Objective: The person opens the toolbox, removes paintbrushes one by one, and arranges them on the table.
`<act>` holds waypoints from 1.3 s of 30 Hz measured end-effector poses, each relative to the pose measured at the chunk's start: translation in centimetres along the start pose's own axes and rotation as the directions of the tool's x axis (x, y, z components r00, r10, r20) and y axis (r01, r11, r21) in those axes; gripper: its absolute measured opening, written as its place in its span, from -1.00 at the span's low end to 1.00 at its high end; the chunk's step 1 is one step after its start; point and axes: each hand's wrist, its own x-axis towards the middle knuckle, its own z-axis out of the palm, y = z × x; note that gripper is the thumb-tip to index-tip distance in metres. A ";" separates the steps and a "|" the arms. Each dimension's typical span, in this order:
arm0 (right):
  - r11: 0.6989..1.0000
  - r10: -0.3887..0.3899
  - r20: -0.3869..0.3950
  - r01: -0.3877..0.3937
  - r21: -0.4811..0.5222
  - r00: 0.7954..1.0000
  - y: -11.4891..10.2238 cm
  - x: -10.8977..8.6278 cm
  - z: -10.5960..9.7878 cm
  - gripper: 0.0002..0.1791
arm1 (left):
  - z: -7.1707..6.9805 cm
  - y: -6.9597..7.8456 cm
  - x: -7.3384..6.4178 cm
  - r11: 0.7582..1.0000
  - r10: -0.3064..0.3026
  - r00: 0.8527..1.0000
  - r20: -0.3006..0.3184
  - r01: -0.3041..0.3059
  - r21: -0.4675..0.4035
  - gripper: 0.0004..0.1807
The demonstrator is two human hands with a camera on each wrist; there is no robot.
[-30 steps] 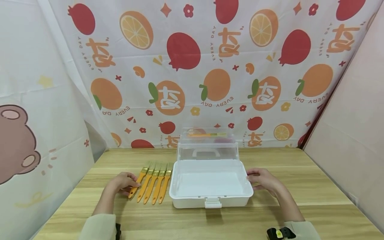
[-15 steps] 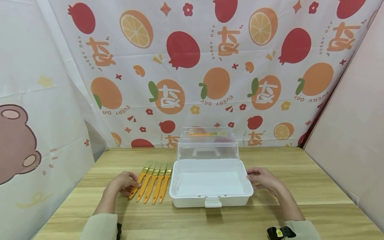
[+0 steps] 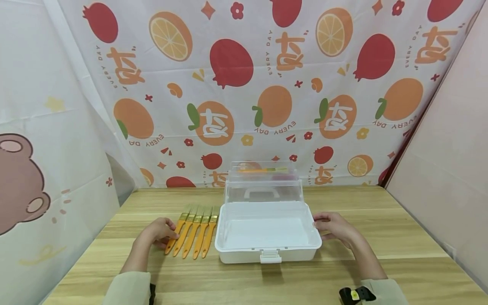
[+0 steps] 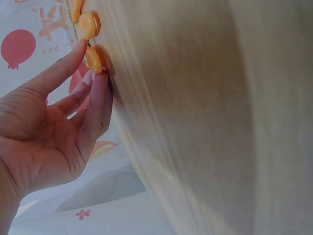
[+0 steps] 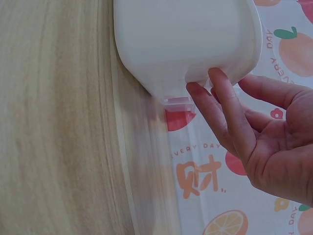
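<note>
Several paintbrushes with orange handles and pale bristles lie side by side on the wooden table, bristles toward the back. My left hand is at the leftmost paintbrush; in the left wrist view, thumb and fingers pinch its orange handle. A white plastic box stands to the right of the brushes. Its clear lid is raised at the back, and the tray inside is bare. My right hand touches the box's right side, fingertips against the outer wall.
One more orange-handled paintbrush shows through the lid's top compartment. A white latch sits at the box's front. Behind the table hangs a fruit-print cloth, with pale cloth panels at both sides.
The handle end of the leftmost paintbrush has shifted slightly right, toward the other brushes, with my left hand on it. The right hand and the box have stayed put.
</note>
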 end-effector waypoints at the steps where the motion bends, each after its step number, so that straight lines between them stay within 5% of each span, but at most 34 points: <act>1: 1.000 0.000 -0.001 0.000 0.000 1.000 0.0 0.0 0.0 -0.55 | 0.0 -0.1 0.1 1.000 -0.003 1.000 -0.002 0.003 -0.003 -0.74; 11: 1.000 0.005 -0.003 -0.005 -0.001 1.000 0.0 0.1 0.0 -0.55 | 0.0 -0.4 0.4 1.000 -0.007 1.000 -0.010 0.007 -0.009 -0.72; 15: 1.000 0.004 -0.002 -0.004 -0.001 1.000 -0.1 0.1 0.0 -0.55 | -0.6 -0.3 0.9 0.999 0.043 0.999 0.004 -0.043 0.008 -0.74; 21: 1.000 0.005 0.001 -0.005 0.004 1.000 -0.1 0.1 0.1 -0.55 | -1.5 2.6 0.5 0.991 0.127 0.991 -0.036 -0.125 0.055 -0.81; 25: 1.000 0.008 -0.003 -0.008 0.000 1.000 -0.3 0.1 0.1 -0.55 | -2.0 5.6 0.2 0.971 0.162 0.985 -0.060 -0.149 0.185 -0.83; 33: 1.000 0.002 0.002 -0.002 -0.003 1.000 -0.3 -0.1 0.0 -0.54 | -1.8 12.3 0.9 0.856 0.313 0.946 -0.084 -0.243 0.456 -0.83; 39: 1.000 0.007 -0.015 -0.007 -0.008 1.000 -0.3 -0.1 0.2 -0.54 | -1.1 17.8 1.6 0.717 0.509 0.858 -0.067 -0.380 0.584 -0.85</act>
